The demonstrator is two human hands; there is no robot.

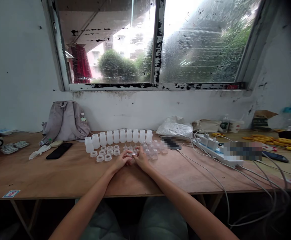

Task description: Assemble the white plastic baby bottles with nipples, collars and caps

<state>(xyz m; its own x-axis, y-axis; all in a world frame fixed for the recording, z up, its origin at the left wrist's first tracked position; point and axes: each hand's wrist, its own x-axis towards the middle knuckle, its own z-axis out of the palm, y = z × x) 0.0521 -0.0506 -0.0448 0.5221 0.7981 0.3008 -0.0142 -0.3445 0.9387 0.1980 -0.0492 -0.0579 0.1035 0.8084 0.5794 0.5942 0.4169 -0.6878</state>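
My left hand [122,160] rests on the table with its fingers curled among small clear bottle nipples [125,147]. Close against it, my right hand [141,158] bends its fingers down over the same spot. Whatever lies between the fingertips is too small and hidden to make out. Left of the hands are several white screw rings [100,158], lying in rows. Several clear domed caps [154,155] are grouped beside my right hand. Behind everything, frosted white baby bottles [116,136] stand upright in a line.
A black phone [58,151] and a grey backpack [64,121] are on the left. To the right lie a plastic bag [175,126], a white power strip [218,155] with trailing cables [208,170], and yellow tools [278,140]. The table's front edge [60,197] runs beneath my forearms.
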